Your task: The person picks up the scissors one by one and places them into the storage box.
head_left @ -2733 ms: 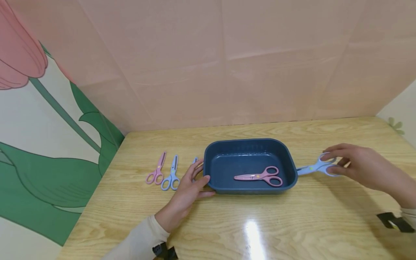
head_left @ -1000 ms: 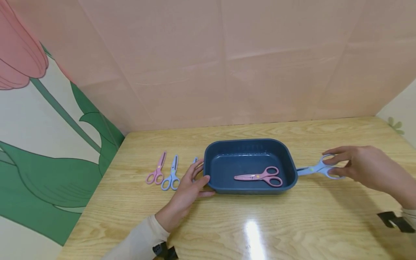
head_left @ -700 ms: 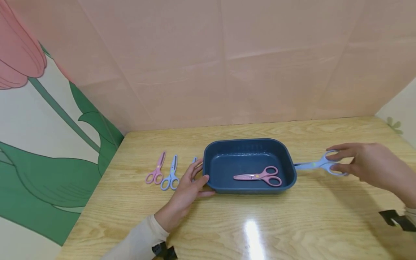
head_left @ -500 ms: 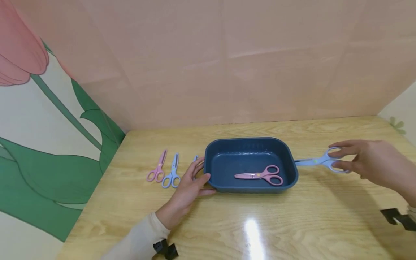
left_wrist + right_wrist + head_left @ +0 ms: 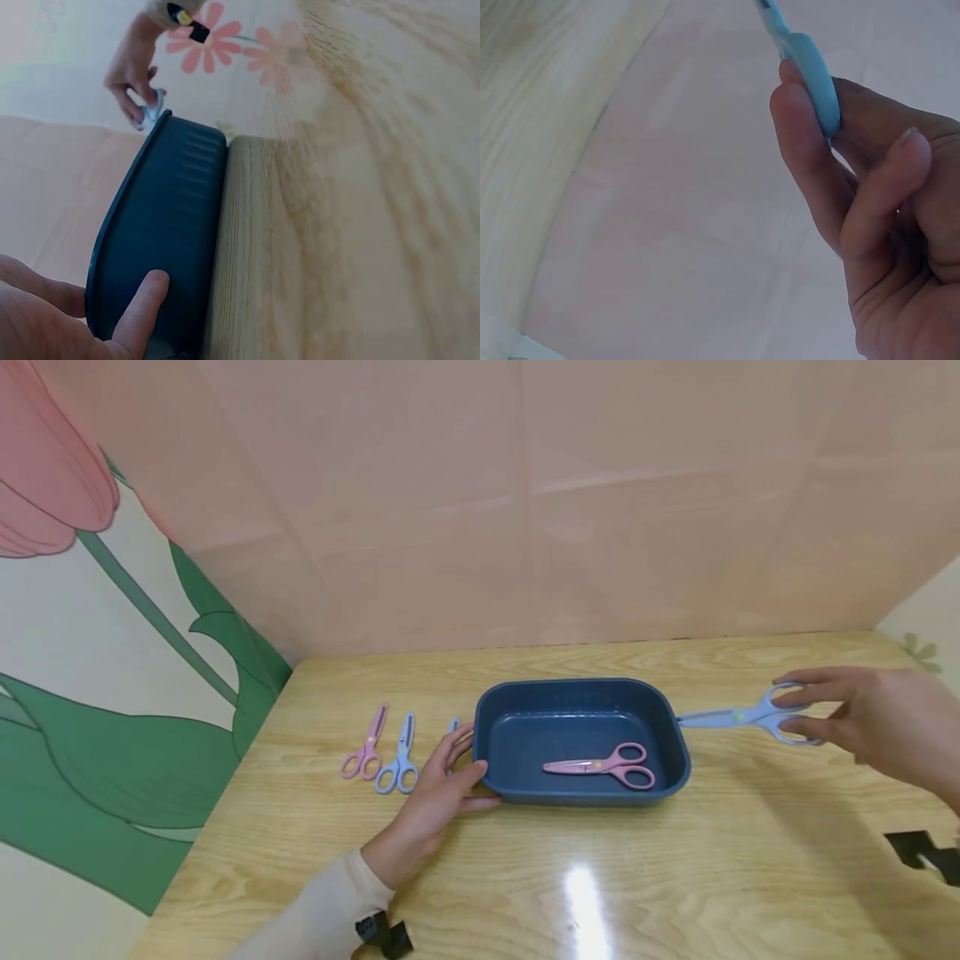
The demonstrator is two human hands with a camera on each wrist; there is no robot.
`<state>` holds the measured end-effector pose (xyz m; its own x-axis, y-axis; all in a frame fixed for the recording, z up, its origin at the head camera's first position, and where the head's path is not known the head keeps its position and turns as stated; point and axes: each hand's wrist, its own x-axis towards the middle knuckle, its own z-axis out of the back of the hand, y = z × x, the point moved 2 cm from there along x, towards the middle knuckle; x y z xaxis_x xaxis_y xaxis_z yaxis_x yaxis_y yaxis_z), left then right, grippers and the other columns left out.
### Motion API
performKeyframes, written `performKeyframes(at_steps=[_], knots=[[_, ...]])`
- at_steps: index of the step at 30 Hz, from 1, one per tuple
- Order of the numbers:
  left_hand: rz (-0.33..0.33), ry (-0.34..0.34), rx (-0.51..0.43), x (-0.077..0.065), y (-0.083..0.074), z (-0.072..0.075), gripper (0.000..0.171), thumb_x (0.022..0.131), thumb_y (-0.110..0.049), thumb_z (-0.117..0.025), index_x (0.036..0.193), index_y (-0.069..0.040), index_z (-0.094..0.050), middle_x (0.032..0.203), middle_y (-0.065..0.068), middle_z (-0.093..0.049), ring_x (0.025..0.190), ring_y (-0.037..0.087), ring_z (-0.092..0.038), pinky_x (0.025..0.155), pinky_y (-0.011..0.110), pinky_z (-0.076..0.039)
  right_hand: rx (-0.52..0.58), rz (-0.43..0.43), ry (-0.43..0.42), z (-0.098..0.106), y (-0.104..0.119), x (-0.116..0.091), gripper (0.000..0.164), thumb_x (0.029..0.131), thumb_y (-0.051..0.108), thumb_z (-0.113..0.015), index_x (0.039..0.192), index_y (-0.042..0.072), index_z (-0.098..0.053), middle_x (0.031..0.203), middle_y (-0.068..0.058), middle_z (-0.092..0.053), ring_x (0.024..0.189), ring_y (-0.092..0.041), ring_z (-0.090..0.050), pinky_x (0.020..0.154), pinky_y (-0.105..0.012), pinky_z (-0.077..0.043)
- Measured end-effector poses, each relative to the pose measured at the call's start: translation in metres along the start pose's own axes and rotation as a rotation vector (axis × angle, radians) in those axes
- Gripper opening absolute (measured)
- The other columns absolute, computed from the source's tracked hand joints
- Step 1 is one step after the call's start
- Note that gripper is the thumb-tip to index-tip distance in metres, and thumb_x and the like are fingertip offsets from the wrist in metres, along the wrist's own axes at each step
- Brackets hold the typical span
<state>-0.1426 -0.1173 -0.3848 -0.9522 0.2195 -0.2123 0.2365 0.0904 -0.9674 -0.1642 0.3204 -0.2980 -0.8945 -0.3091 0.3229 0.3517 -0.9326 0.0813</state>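
Observation:
A dark blue rectangular tray stands on the table with pink scissors lying inside. My left hand holds the tray's left end, thumb at the rim and fingers along the outer wall; in the left wrist view one finger lies straight against that wall. To the right of the tray, my right hand pinches the handle loops of light blue scissors. Their blades point left and the tip meets the tray's right rim in the head view; whether it touches cannot be told. The right wrist view shows a blue handle between fingers and thumb.
Left of the tray, another pair of pink scissors and blue scissors lie on the wood-grain table. A further blue pair is mostly hidden behind my left hand. A pink sheet forms the back wall.
Over the last second my right hand has risen and shifted right with the blue scissors, whose blades now lie more level. My left hand and the tray have stayed put.

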Motion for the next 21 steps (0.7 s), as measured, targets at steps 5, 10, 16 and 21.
performKeyframes(at_steps=[5, 10, 16, 21], knots=[[0.002, 0.004, 0.000, 0.000, 0.000, 0.000, 0.059, 0.097, -0.011, -0.054, 0.148, -0.026, -0.029, 0.157, 0.009, -0.025, 0.112, 0.043, -0.060, 0.080, 0.046, -0.058, -0.017, -0.025, -0.017, 0.005, 0.005, 0.005, 0.031, 0.067, 0.023, -0.082, 0.096, 0.015, -0.076, 0.102, -0.014, -0.073, 0.041, 0.018, -0.040, 0.037, -0.020, -0.031], [0.003, 0.002, 0.001, 0.000, 0.000, 0.001, 0.059, 0.097, -0.011, -0.054, 0.148, -0.026, -0.029, 0.157, 0.008, -0.026, 0.113, 0.044, -0.059, 0.080, 0.046, -0.058, 0.068, -0.081, -0.038, 0.011, 0.006, 0.008, 0.032, 0.069, 0.023, -0.082, 0.097, 0.010, -0.075, 0.108, 0.012, -0.072, 0.041, 0.019, -0.042, 0.033, -0.022, -0.027], [-0.003, 0.008, -0.006, 0.001, 0.000, 0.001, 0.059, 0.096, -0.010, -0.054, 0.148, -0.025, -0.029, 0.157, 0.008, -0.026, 0.114, 0.045, -0.059, 0.079, 0.046, -0.058, 0.079, -0.104, -0.034, 0.016, 0.018, 0.013, 0.034, 0.070, 0.028, -0.082, 0.101, 0.019, -0.075, 0.077, 0.024, -0.071, 0.036, 0.008, -0.041, 0.035, -0.024, -0.025], [-0.002, 0.012, -0.003, 0.000, 0.001, 0.002, 0.059, 0.097, -0.010, -0.054, 0.148, -0.026, -0.029, 0.157, 0.008, -0.025, 0.113, 0.045, -0.059, 0.080, 0.047, -0.058, 0.071, -0.056, -0.021, 0.015, 0.035, 0.020, 0.034, 0.071, 0.028, -0.082, 0.103, 0.024, -0.074, 0.061, 0.011, -0.070, 0.035, 0.006, -0.037, 0.039, -0.022, -0.027]])
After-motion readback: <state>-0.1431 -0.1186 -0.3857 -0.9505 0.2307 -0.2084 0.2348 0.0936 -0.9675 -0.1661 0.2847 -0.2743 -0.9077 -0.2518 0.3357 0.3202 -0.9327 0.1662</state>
